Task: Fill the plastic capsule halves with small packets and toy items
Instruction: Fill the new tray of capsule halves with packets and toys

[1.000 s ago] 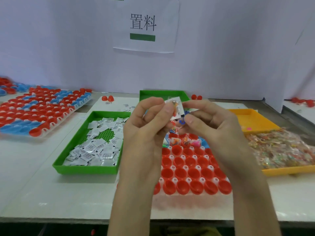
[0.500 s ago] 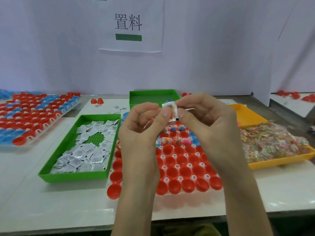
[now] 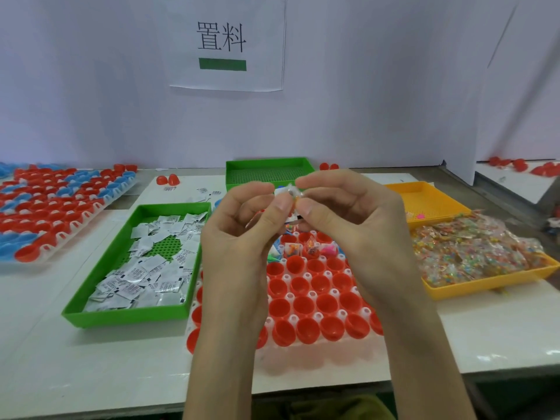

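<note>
Both hands are up over the table (image 3: pixel 75 374), centre frame. Left hand (image 3: pixel 239 237) and right hand (image 3: pixel 354 225) pinch one small bundle (image 3: pixel 288 193) between thumb and forefinger tips. Fingers (image 3: pixel 280 207) are curled and closed on it from both sides.

Change: a second ago the white packet stood out flat between the hands. Now it is squeezed to a small wad, mostly under the fingertips. Reads as folding packet plus toy down to cup size; drop not yet made.

The bundle is in the air, above the far rows of the red capsule halves (image 3: pixel 315 301), not in any cup. A few halves at 12 o'clock of that grid already hold coloured items (image 3: pixel 312 249). The near rows show bare red, so this grid looks early on.

Supplies:
- White packets (image 3: pixel 145 268) in the green tray (image 3: pixel 100 316), at 9 o'clock of the grid.
- Clear toy bags (image 3: pixel 472 247) in the orange tray (image 3: pixel 485 287), at 3 o'clock.

Hard to make out:
- Which toy is in the bundle; blur and thumbs hide it.
- Something clear may sit in the left palm; can't confirm.
- The left wrist covers the grid's left columns, and both hands cover part of the far rows.
- Forearms are cut off at 6 o'clock.
</note>
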The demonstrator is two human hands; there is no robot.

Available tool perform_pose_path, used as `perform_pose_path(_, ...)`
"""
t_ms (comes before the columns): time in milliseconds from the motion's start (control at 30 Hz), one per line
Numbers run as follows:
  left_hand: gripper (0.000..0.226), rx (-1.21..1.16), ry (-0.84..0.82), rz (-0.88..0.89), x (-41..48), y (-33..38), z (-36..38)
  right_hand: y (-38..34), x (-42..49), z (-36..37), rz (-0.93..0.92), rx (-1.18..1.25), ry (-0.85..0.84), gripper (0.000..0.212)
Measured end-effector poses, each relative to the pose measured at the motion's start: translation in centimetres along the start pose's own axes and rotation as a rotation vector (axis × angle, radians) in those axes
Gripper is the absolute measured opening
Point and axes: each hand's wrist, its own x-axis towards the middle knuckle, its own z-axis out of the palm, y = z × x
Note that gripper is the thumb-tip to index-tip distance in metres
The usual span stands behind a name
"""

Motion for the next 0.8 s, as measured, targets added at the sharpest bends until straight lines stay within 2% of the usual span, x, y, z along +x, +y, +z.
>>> perform_pose_path(133,0.028,0.001,0.017,0.019,-0.3,-0.3,0.5,0.0,-0.2,0.6,-0.092,0.006,0.091,0.020)
perform_pose_path(267,0.027,0.035,0.014,0.050,-0.6,-0.4,0.9,0.1,-0.4,1.4,-0.213,0.022,0.182,0.024)
perform_pose_path(367,0.021,0.067,0.024,0.092,-0.7,-0.2,0.7,0.1,-0.5,1.7,-0.235,0.027,0.207,0.025)
perform_pose_path(500,0.013,0.239,0.058,0.196,-0.8,0.3,-0.2,0.0,-0.5,1.3,-0.186,-0.008,0.116,0.027)
perform_pose_path(633,0.012,0.393,-0.039,0.288,-0.9,1.4,-0.8,-0.1,-0.4,0.0,-0.076,-0.057,-0.052,0.031)
perform_pose_path(800,0.013,0.471,-0.184,0.251,-0.9,1.8,-1.4,-0.1,-0.5,-1.2,0.006,-0.024,-0.143,0.022)
